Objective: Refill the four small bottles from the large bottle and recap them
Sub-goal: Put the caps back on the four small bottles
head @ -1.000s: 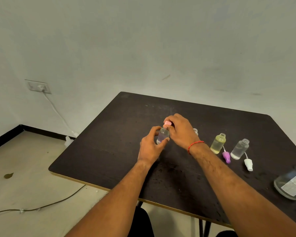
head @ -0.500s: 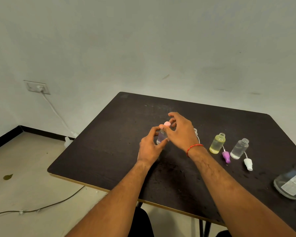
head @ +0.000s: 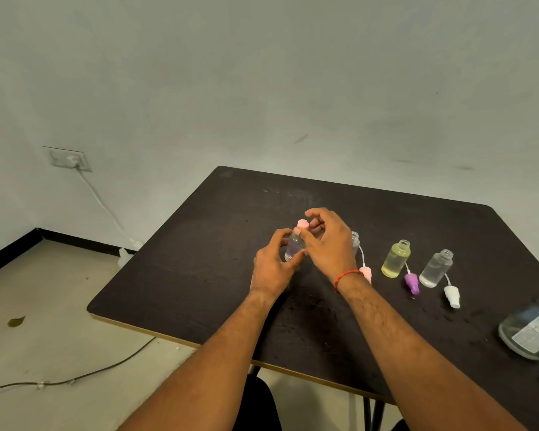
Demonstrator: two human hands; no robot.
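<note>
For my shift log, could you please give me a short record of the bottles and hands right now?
left hand: holds a small bottle
right hand: at its pink cap, grip unclear
uncapped: yellow bottle, clear bottle, half-hidden bottle
loose caps: purple cap, white cap, second pink cap
large bottle: far right on the table

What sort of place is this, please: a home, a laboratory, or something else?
Probably a plain indoor room, not a fitted laboratory. A dark table stands near a bare painted wall, a wall socket has a white cable plugged in, and another cable lies loose on the floor.
</note>
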